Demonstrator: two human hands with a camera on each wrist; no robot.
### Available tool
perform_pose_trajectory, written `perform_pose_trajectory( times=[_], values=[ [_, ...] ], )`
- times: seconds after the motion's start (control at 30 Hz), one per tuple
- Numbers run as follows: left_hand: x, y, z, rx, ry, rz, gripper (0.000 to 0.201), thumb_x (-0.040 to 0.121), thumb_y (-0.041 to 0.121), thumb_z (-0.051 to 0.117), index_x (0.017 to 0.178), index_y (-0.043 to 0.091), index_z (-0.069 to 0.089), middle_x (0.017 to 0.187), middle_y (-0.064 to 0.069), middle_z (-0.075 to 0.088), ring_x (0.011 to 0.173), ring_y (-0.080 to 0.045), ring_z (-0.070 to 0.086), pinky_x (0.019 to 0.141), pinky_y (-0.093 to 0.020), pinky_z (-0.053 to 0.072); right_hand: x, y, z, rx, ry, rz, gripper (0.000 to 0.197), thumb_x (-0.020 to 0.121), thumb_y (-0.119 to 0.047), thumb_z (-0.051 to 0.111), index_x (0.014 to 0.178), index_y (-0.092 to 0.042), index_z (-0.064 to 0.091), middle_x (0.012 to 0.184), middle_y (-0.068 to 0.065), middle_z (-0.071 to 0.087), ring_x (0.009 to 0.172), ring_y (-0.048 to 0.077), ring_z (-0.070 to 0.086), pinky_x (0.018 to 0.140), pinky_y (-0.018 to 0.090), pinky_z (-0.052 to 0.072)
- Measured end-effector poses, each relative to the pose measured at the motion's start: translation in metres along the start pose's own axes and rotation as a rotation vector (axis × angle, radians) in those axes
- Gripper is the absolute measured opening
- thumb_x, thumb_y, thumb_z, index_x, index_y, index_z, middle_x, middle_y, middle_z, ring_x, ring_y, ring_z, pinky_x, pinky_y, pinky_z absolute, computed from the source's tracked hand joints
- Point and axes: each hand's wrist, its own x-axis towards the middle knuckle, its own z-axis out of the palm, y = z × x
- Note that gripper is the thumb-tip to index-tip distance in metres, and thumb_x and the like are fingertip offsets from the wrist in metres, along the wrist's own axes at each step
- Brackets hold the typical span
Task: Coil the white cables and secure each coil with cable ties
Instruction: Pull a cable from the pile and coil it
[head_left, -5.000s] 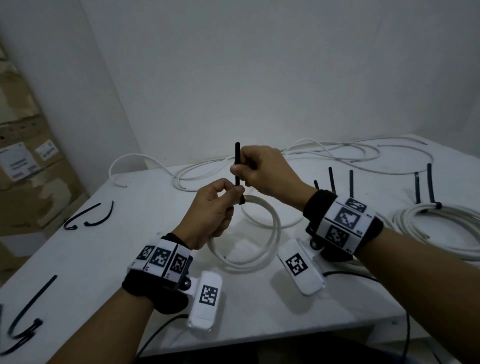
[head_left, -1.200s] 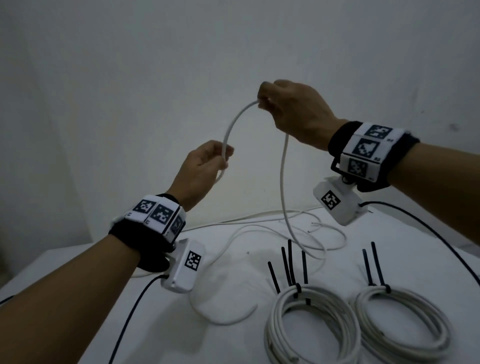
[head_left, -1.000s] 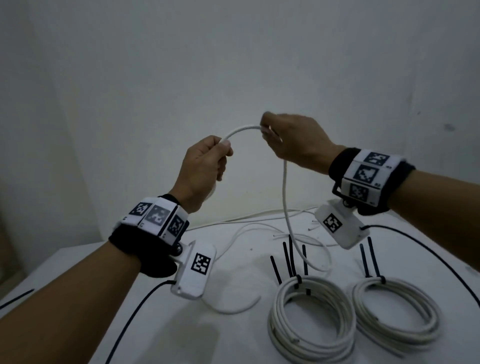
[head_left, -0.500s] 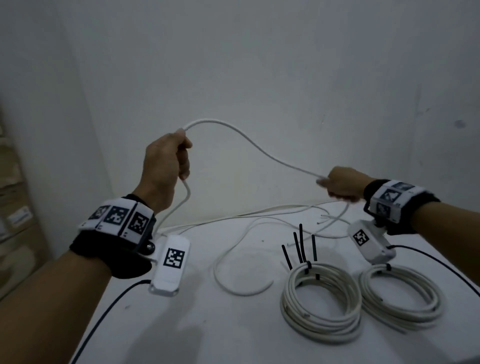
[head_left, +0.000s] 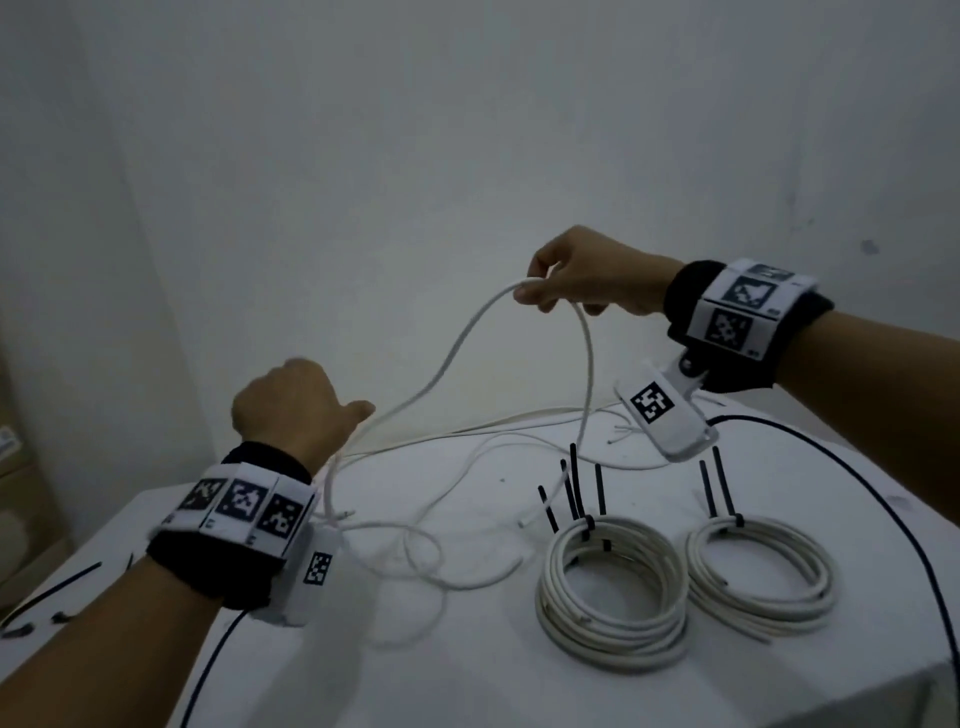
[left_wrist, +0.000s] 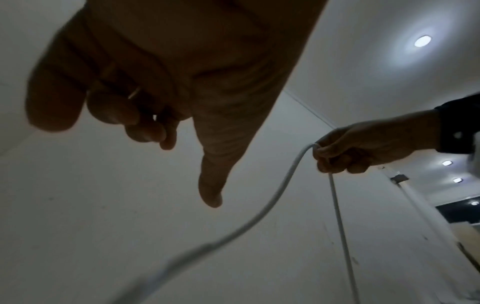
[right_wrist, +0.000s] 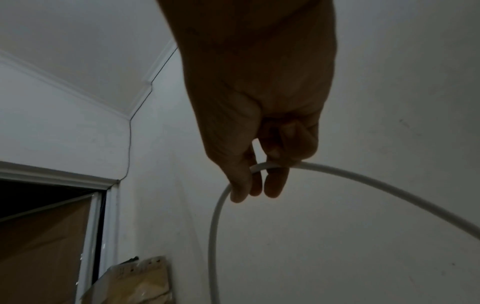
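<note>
Hands, head view: your right hand (head_left: 587, 273) is raised above the table and pinches the white cable (head_left: 452, 358) at the top of a loop; your left hand (head_left: 296, 410) is lower, back toward the camera, with the cable running up from just beside its thumb. Whether it grips the cable cannot be told from this view.
Cable, head view: from your right hand one strand slopes down to your left hand and another drops to the white table (head_left: 467, 665), where the slack lies in loose curls.
Finished coils, head view: two tied coils lie flat side by side at the right, the near coil (head_left: 613, 587) and the far-right coil (head_left: 761, 577), each with black cable ties (head_left: 574, 488) standing up from its far edge.
Spare ties, head view: loose black ties (head_left: 57, 592) lie at the table's left edge.
Left wrist view: your fingers (left_wrist: 124, 107) are curled with the thumb straight out; the cable (left_wrist: 275, 195) passes beside the thumb, blurred, so a hold is not certain.
Right wrist view: your fingertips (right_wrist: 244, 185) pinch the cable (right_wrist: 215, 226) where it bends.
</note>
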Motion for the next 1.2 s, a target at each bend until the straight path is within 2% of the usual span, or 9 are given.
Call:
perform_pose_trajectory(
  times=[0.13, 0.23, 0.3, 0.37, 0.47, 0.53, 0.8, 1.07, 1.2],
  values=[
    [-0.003, 0.018, 0.001, -0.384, -0.105, 0.289, 0.082, 0.073, 0.045, 0.079, 0.138, 0.015, 0.039, 0.127, -0.007, 0.054, 0.119, -0.025, 0.051, 0.094, -0.034, 0.043, 0.001, -0.014, 0.022, -0.015, -0.019, -0.052, 0.023, 0.083, -0.028, 0.072, 0.066, -0.014, 0.064, 0.064, -0.001, 0.064, 0.039, 0.007, 0.034, 0.04, 0.02, 0.026],
    [-0.017, 0.034, 0.004, -0.911, -0.448, 0.382, 0.043, 0.093, 0.025, 0.06, 0.134, 0.014, 0.051, 0.111, 0.002, 0.068, 0.102, -0.017, 0.064, 0.099, -0.037, 0.047, 0.002, -0.021, 0.037, -0.036, 0.015, -0.074, 0.024, 0.083, -0.027, 0.071, 0.071, -0.007, 0.067, 0.066, 0.006, 0.062, 0.039, 0.008, 0.036, 0.04, 0.021, 0.03],
    [-0.025, 0.037, 0.004, -1.25, -0.613, 0.283, 0.034, 0.1, 0.025, 0.04, 0.121, 0.007, 0.06, 0.082, -0.008, 0.071, 0.07, -0.026, 0.066, 0.078, -0.042, 0.056, 0.004, -0.024, 0.043, -0.04, 0.046, -0.093, 0.024, 0.082, -0.024, 0.07, 0.074, -0.002, 0.068, 0.064, 0.01, 0.058, 0.04, 0.012, 0.037, 0.038, 0.02, 0.031],
    [-0.029, 0.035, 0.004, -1.412, -0.678, 0.248, 0.046, 0.101, 0.037, 0.035, 0.101, 0.003, 0.067, 0.054, -0.005, 0.049, 0.042, -0.019, 0.044, 0.045, -0.028, 0.043, 0.005, -0.026, 0.048, -0.042, 0.046, -0.116, 0.021, 0.083, -0.021, 0.069, 0.076, -0.002, 0.069, 0.062, 0.008, 0.057, 0.038, 0.012, 0.039, 0.037, 0.02, 0.033],
    [-0.025, 0.029, -0.002, -1.584, -0.572, 0.221, 0.049, 0.098, 0.044, 0.042, 0.064, 0.014, 0.059, 0.046, 0.005, 0.025, 0.035, -0.007, 0.02, 0.037, -0.016, 0.014, 0.006, -0.023, 0.057, -0.034, 0.027, -0.115, 0.021, 0.086, -0.022, 0.067, 0.075, -0.004, 0.068, 0.056, -0.001, 0.055, 0.033, 0.004, 0.04, 0.036, 0.019, 0.034],
    [-0.018, 0.019, -0.01, -1.708, -0.49, 0.202, 0.045, 0.098, 0.042, 0.041, 0.063, 0.017, 0.051, 0.046, 0.007, 0.023, 0.033, -0.005, 0.018, 0.039, -0.016, 0.009, 0.005, -0.011, 0.067, -0.09, -0.011, -0.062, 0.018, 0.085, -0.023, 0.068, 0.075, -0.008, 0.067, 0.055, -0.003, 0.055, 0.031, 0.001, 0.043, 0.034, 0.016, 0.033],
    [-0.003, -0.019, -0.007, -1.652, -0.291, 0.169, 0.041, 0.102, 0.041, 0.034, 0.076, 0.015, 0.051, 0.046, 0.009, 0.028, 0.034, -0.004, 0.022, 0.034, -0.016, 0.018, -0.026, 0.054, 0.132, 0.055, -0.453, 0.26, 0.028, 0.097, -0.027, 0.049, 0.087, -0.003, 0.059, 0.077, 0.017, 0.067, 0.053, 0.021, 0.06, 0.039, 0.023, 0.046],
    [-0.005, -0.026, 0.036, -1.509, -0.276, 0.052, 0.037, 0.103, 0.03, 0.038, 0.073, 0.013, 0.053, 0.063, -0.001, 0.052, 0.055, -0.013, 0.046, 0.044, -0.021, 0.034, -0.023, 0.051, 0.14, 0.855, -0.172, 0.476, 0.028, 0.1, -0.015, 0.044, 0.078, 0.0, 0.051, 0.055, 0.019, 0.062, 0.046, 0.024, 0.064, 0.046, 0.028, 0.055],
    [-0.012, -0.014, 0.047, -1.536, -0.272, -0.046, 0.037, 0.104, 0.026, 0.032, 0.07, 0.015, 0.045, 0.086, -0.012, 0.072, 0.082, -0.028, 0.067, 0.07, -0.036, 0.052, -0.025, 0.038, 0.165, 1.098, -0.148, 0.61, 0.028, 0.101, -0.01, 0.038, 0.077, 0.0, 0.047, 0.049, 0.02, 0.061, 0.043, 0.025, 0.064, 0.042, 0.027, 0.054]
  ],
)
